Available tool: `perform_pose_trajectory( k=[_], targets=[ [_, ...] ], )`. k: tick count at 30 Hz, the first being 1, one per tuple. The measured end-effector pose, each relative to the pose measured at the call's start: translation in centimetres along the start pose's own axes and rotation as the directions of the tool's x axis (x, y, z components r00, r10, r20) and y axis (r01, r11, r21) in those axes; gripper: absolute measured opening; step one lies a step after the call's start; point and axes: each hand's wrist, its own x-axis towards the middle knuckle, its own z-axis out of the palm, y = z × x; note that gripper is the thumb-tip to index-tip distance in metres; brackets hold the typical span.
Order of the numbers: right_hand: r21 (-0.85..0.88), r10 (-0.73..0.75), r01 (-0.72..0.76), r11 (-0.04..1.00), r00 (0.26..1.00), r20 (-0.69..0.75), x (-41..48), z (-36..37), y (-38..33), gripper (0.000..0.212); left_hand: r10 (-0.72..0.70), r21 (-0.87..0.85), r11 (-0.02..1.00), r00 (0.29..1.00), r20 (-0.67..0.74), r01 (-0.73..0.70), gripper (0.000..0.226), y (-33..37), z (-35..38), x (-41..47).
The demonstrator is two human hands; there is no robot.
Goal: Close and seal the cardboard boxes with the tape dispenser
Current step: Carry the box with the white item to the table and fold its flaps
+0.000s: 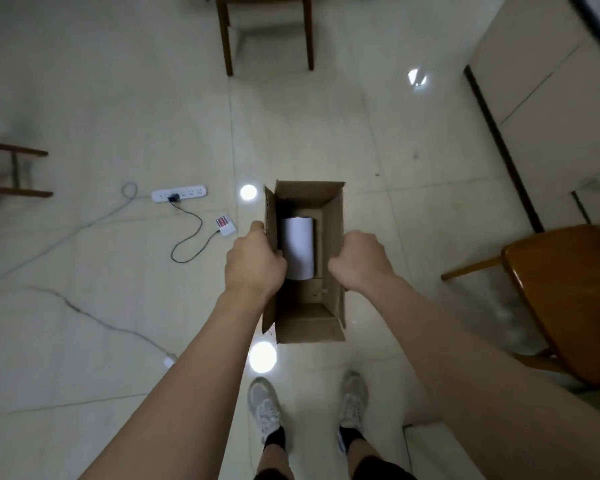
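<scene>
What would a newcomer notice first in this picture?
An open box is at the centre, with a white cylinder lying inside. The left hand grips its left edge and the right hand its right edge. On the floor to the left lies a white power strip.

Both hands (255, 263) (357, 259) grip the open cardboard box (335, 237) holding a white cylinder (297, 247).
</scene>
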Motion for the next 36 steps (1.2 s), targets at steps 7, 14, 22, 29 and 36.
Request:
perform_pose_trajectory(
  k=[7, 14, 22, 29, 36],
  targets=[
    [0.047, -0.119, 0.122, 0.991, 0.991, -0.053, -7.2, -12.5, -4.1, 0.012, 0.006, -0.009, 1.0, 0.993, -0.116, -0.007, 0.017, 8.7, -10.4, -7.1],
    [0.041, -0.253, 0.258, 0.965, 0.962, -0.101, -8.9, -19.6, -5.2, 0.008, 0.051, 0.022, 0.999, 0.965, -0.256, -0.047, 0.019, 14.2, -14.0, -10.2],
    [-0.002, -0.33, 0.332, 0.943, 0.939, -0.092, -7.4, -21.9, -9.2, 0.013, 0.045, 0.045, 0.999, 0.932, -0.359, -0.031, 0.014, 14.8, -17.3, -8.2],
    [-0.024, -0.348, 0.348, 0.937, 0.932, -0.099, -2.0, -22.7, -15.3, 0.007, 0.072, 0.005, 0.997, 0.928, -0.366, -0.076, 0.011, 14.0, -21.0, -1.2],
    [-0.077, -0.358, 0.35, 0.934, 0.915, -0.187, 3.7, -24.5, -21.9, 0.012, 0.141, 0.031, 0.99, 0.924, -0.357, -0.139, 0.011, 14.2, -25.5, 6.9]
  ],
)
